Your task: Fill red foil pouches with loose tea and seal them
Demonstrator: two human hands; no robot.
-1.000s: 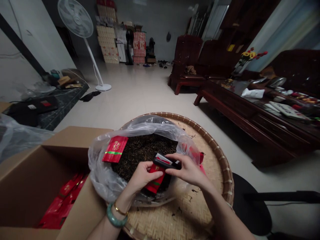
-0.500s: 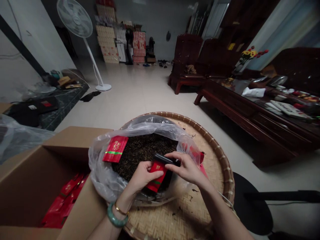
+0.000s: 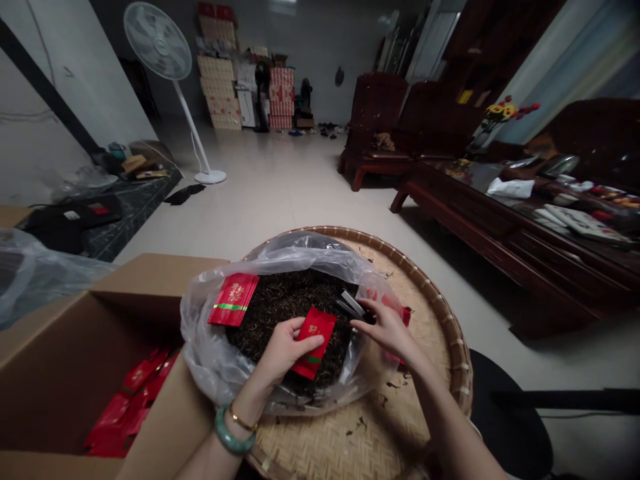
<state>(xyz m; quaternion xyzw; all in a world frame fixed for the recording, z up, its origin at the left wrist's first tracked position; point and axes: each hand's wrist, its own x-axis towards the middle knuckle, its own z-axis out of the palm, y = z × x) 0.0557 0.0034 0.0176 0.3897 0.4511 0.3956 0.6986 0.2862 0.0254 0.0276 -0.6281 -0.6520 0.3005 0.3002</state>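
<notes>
My left hand [image 3: 286, 351] pinches a small red tea packet [image 3: 316, 339] with a green stripe and gold print, its top edge free. In my right hand [image 3: 383, 325] is a black handheld bag sealer [image 3: 351, 305] with a silvery bar, a little to the right of the packet and apart from it. Both hands are over a clear plastic bag [image 3: 203, 357] of dark loose tea leaves [image 3: 280, 298]. Another red packet [image 3: 233, 299] lies on the tea at the bag's left side.
The bag stands on a round woven bamboo tray [image 3: 425, 280] with scattered leaves. To its left, a cardboard box [image 3: 165, 400] contains several red packets [image 3: 133, 393]. A white standing fan [image 3: 159, 43], a wooden table [image 3: 480, 227] and a black round base [image 3: 505, 413] stand around.
My right hand has taken the sealer off the packet's top edge and moved it right and slightly up. The left hand keeps the packet, now more fully visible.
</notes>
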